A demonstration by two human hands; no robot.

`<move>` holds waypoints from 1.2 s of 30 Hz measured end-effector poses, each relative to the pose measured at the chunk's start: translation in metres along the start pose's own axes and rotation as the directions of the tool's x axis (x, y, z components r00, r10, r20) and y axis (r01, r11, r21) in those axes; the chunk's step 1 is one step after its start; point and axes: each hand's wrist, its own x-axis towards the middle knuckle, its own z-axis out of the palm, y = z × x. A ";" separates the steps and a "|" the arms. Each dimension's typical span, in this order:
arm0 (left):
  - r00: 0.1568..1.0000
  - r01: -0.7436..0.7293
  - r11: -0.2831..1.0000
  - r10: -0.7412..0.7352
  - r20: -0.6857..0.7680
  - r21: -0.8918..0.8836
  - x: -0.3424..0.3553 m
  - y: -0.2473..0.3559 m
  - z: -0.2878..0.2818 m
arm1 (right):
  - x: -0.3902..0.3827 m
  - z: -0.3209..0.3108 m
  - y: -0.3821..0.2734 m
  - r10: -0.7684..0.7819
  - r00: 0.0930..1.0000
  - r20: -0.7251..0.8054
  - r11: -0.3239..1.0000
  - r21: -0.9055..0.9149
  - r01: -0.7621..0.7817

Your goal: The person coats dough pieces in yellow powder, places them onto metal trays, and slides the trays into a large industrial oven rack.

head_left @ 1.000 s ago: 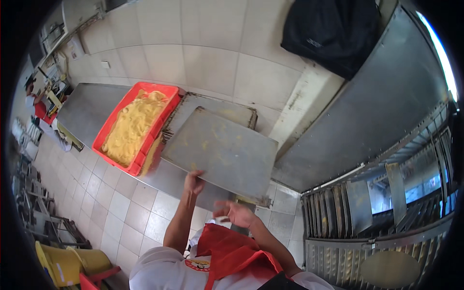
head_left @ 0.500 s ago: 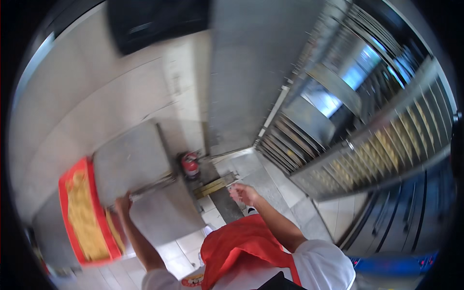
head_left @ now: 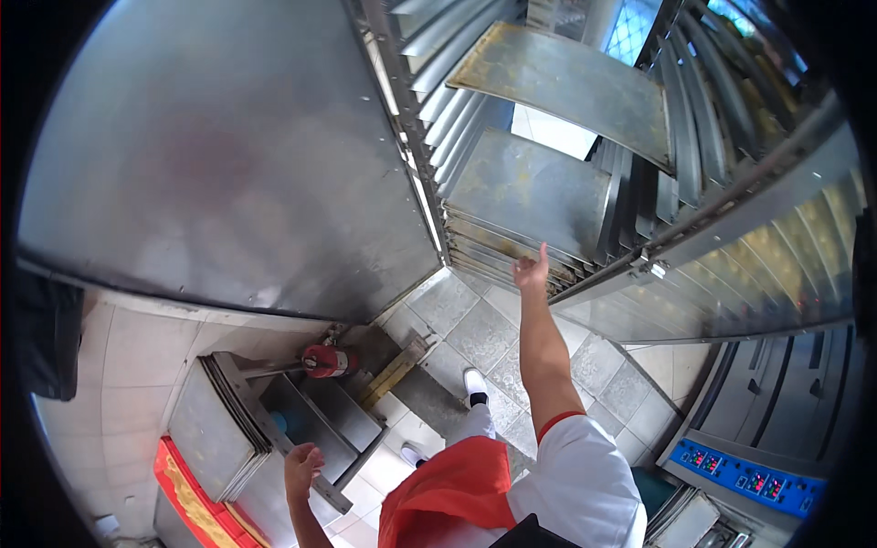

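Note:
My right hand (head_left: pixel 531 270) is stretched forward at the front of a tall metal rack. Its thumb stands out and the other fingers are partly curled, with nothing visible in them. Just beyond it lies a flat metal baking tray (head_left: pixel 530 196), above several more trays stacked low in the rack; whether the fingers touch an edge I cannot tell. Higher up, another baking tray (head_left: pixel 575 87) rests across the runners. My left hand (head_left: pixel 302 468) is loosely bent and empty, beside a low metal stand (head_left: pixel 340 498). A stack of metal trays (head_left: pixel 206 425) leans there.
A large metal door (head_left: pixel 210 164) fills the left; a ribbed door (head_left: pixel 731 274) hangs at right. A fire extinguisher (head_left: pixel 327 361) stands by the stand. Below left is a red and yellow box (head_left: pixel 196 498). An oven with a blue control panel (head_left: pixel 744 477) is at lower right.
I have turned and moved closer to the rack, which now fills more of the view. My right hand has reached forward to its lower trays. My left hand has left the tray stack's edge.

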 end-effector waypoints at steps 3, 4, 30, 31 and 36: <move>0.999 -0.032 0.995 0.032 -0.001 0.092 0.014 0.039 0.037 | 0.049 0.018 -0.030 -0.048 0.995 -0.088 0.997 0.059 0.054; 0.999 -0.041 0.993 0.040 0.008 0.115 0.018 0.052 0.050 | 0.060 0.022 -0.037 -0.075 0.995 -0.060 0.991 0.104 0.081; 0.874 -0.204 0.979 0.189 0.448 -0.015 0.028 -0.026 0.109 | -0.289 -0.230 0.096 0.222 0.896 0.385 0.975 -0.103 -0.197; 0.838 -0.146 0.989 0.124 0.531 0.000 0.015 -0.034 0.100 | -0.321 -0.227 0.103 0.248 0.885 0.394 0.968 -0.148 -0.205; 0.686 -0.129 0.834 0.466 0.558 -0.537 -0.034 -0.093 0.046 | -0.452 -0.218 0.179 0.419 0.771 0.480 0.890 -0.383 -0.246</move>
